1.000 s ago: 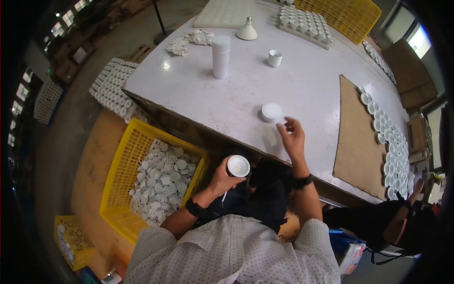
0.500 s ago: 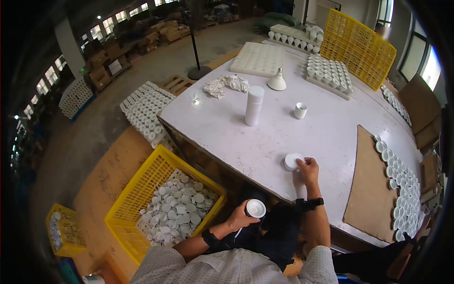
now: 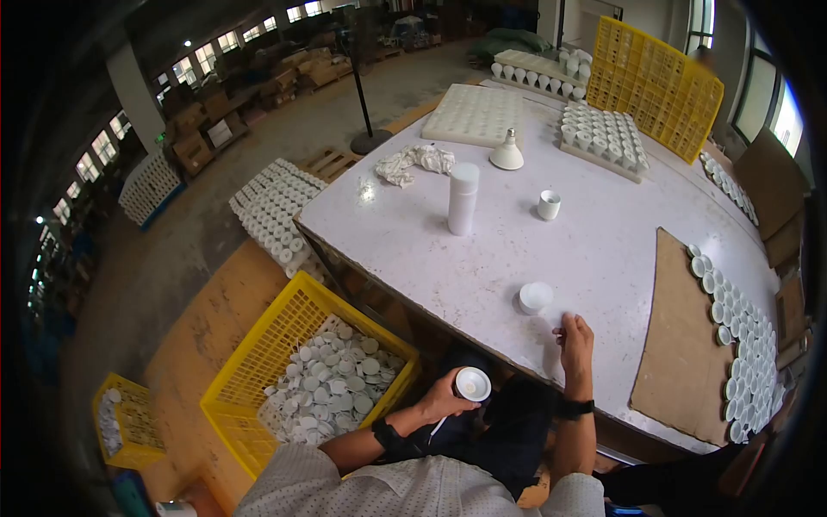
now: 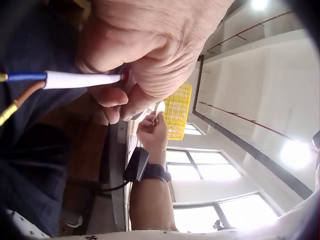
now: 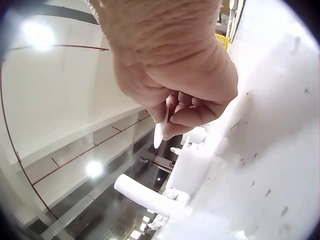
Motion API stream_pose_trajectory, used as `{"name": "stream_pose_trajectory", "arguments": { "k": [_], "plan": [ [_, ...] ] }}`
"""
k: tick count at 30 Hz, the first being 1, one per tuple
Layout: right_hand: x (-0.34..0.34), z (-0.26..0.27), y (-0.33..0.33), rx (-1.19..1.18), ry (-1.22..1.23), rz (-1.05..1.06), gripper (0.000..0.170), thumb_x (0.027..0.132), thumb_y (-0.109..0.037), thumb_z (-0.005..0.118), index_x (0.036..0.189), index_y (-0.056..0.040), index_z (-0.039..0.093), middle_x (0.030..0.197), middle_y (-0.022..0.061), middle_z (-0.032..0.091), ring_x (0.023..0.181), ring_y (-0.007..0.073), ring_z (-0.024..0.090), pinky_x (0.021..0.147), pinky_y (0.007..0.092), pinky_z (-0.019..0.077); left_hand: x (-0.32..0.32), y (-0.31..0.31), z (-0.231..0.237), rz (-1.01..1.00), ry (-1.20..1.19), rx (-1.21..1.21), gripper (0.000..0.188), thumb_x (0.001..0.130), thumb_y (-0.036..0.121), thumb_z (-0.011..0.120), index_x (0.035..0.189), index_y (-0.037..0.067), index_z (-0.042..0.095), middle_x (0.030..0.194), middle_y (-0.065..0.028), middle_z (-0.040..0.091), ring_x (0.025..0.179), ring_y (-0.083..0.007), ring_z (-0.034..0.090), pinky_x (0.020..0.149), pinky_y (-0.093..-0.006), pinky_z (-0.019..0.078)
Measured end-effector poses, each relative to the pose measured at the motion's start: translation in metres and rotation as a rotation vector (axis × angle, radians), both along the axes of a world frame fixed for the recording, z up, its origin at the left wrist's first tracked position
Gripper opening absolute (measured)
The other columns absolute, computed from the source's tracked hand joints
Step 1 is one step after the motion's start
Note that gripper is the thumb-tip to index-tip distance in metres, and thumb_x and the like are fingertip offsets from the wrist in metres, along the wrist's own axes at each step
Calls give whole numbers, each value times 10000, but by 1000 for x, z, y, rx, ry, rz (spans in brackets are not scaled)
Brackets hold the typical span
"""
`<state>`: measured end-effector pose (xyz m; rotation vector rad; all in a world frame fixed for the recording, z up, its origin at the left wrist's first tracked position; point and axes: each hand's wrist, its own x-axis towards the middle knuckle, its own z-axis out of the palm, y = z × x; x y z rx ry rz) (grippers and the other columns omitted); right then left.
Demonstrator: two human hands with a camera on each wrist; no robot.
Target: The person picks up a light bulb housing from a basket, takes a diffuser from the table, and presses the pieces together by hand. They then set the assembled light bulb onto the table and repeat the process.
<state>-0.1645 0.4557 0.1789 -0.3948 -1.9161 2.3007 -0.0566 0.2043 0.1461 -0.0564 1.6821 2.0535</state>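
Observation:
My left hand (image 3: 439,400) grips a white round lamp cup (image 3: 472,384) over my lap, its open side facing up. From under that hand comes a white sleeve (image 4: 80,80) with a blue wire and a brown wire. Over the table's front part is my right hand (image 3: 576,345), pinching a thin white disc (image 5: 159,132) edge-on between thumb and fingers. A little beyond the right hand, a white round tub (image 3: 535,298) stands on the white table (image 3: 413,267).
Left of my lap a yellow crate (image 3: 250,345) holds many white discs. A white bottle (image 3: 463,200), a small white cup (image 3: 549,205) and a lamp bulb (image 3: 506,152) stand farther back. Cardboard (image 3: 680,362) with rows of white cups lies at right.
The head view has tilted up. My right hand reached to the white tub, then drew back from it toward me. The left hand keeps its hold on the lamp cup.

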Motion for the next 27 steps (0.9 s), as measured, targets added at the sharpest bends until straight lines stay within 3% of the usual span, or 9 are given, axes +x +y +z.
{"name": "stream_pose_trajectory", "arguments": {
  "k": [7, 10, 12, 13, 14, 15, 16, 23, 27],
  "plan": [
    [40, -5, -14, -56, -28, 24, 112, 851, -143, 555, 784, -54, 553, 624, 15, 526, 458, 70, 432, 421, 193, 326, -24, 14, 21, -41, 98, -2, 627, 673, -12, 710, 1223, 61, 418, 852, -28, 591, 552, -63, 503, 444, -204, 406],
    [54, -1, -24, 5, -144, 23, 180, 834, -156, 575, 695, -62, 509, 574, -14, 432, 466, 73, 405, 409, 209, 317, -33, 22, 34, -16, 164, -44, 651, 623, 2, 748, 1198, 74, 452, 865, -27, 595, 605, -73, 534, 439, -212, 413],
    [63, 12, -32, -29, -146, 94, 242, 849, -182, 561, 659, -38, 517, 564, -6, 450, 492, 69, 403, 434, 230, 315, -36, 27, 43, -12, 200, -111, 611, 654, -17, 725, 1190, 63, 444, 892, -22, 597, 707, -75, 574, 476, -208, 435],
    [67, 13, -34, -16, -149, 169, 249, 865, -172, 538, 661, -31, 519, 569, -8, 460, 499, 70, 408, 450, 222, 319, -38, 30, 39, 33, 437, -142, 596, 659, -29, 701, 1189, 60, 442, 925, -25, 592, 737, -77, 572, 520, -216, 465],
    [69, 6, -35, -35, -117, 214, 233, 879, -181, 525, 717, -15, 551, 587, -8, 476, 501, 70, 418, 456, 213, 326, -38, 28, 48, -16, 347, -119, 609, 660, -45, 676, 1210, 39, 427, 1008, -37, 573, 858, -106, 567, 678, -247, 499],
    [72, -1, -38, -118, -120, 208, 211, 885, -191, 528, 836, 4, 595, 608, -9, 499, 512, 64, 433, 462, 205, 338, -39, 29, 44, -37, 330, -17, 708, 655, -31, 680, 1279, 1, 346, 1152, -84, 507, 1071, -142, 486, 895, -285, 423],
    [74, -3, -41, -183, -140, 191, 230, 884, -194, 543, 961, 14, 604, 625, -11, 516, 527, 56, 446, 474, 195, 359, -37, 32, 46, -35, 313, 96, 727, 660, -58, 650, 1299, -2, 307, 1199, -87, 466, 1106, -147, 463, 922, -284, 404],
    [81, -2, -56, -105, -158, 193, 218, 843, -179, 620, 976, -6, 628, 669, -15, 558, 558, 38, 478, 486, 173, 385, -32, 34, 46, -92, 311, 118, 712, 724, 18, 673, 1313, -28, 276, 1234, -108, 432, 1152, -174, 429, 978, -307, 364],
    [84, 9, -66, -75, -174, 198, 241, 815, -145, 655, 1000, 5, 617, 710, -10, 575, 608, 37, 513, 518, 171, 423, -30, 34, 45, -30, 422, -88, 621, 796, 146, 648, 1298, -17, 321, 1168, -109, 489, 1090, -175, 476, 924, -295, 403]
  ]
}}
